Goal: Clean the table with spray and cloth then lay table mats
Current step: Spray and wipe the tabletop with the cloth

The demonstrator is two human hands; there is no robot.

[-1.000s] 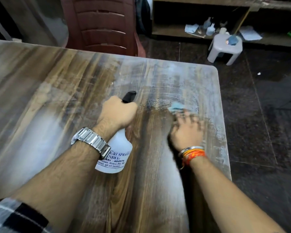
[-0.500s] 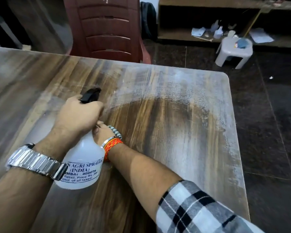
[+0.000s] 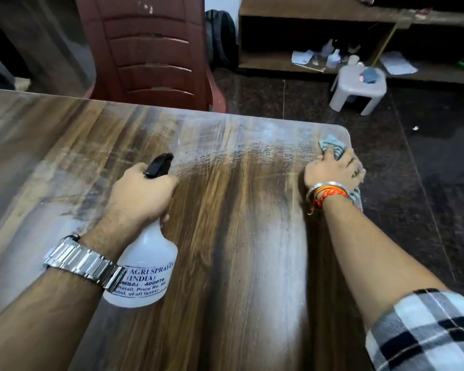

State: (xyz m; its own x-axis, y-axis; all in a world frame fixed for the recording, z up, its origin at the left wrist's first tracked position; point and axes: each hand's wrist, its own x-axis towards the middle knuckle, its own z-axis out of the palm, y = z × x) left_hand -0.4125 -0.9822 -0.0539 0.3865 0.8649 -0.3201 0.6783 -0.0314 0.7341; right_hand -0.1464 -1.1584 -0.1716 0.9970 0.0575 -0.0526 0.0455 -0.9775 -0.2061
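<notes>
My left hand (image 3: 142,194) grips the neck of a white spray bottle (image 3: 145,266) with a black nozzle, held above the middle of the wooden table (image 3: 239,236). My right hand (image 3: 332,170) presses a blue-grey cloth (image 3: 331,144) flat on the table's far right corner, with its fingers spread over the cloth. Part of the cloth shows under the wrist at the right edge. A pale film of spray covers the far strip and the left of the tabletop. No table mats are in view.
A maroon plastic chair (image 3: 156,52) stands behind the table's far edge. To the right is dark floor with a small grey stool (image 3: 359,87). A low wooden shelf (image 3: 319,36) with bottles and papers lines the back wall.
My right hand has swept with the cloth from beside the bottle across to the far right corner. My left hand has kept hold of the bottle and shifted slightly right.
</notes>
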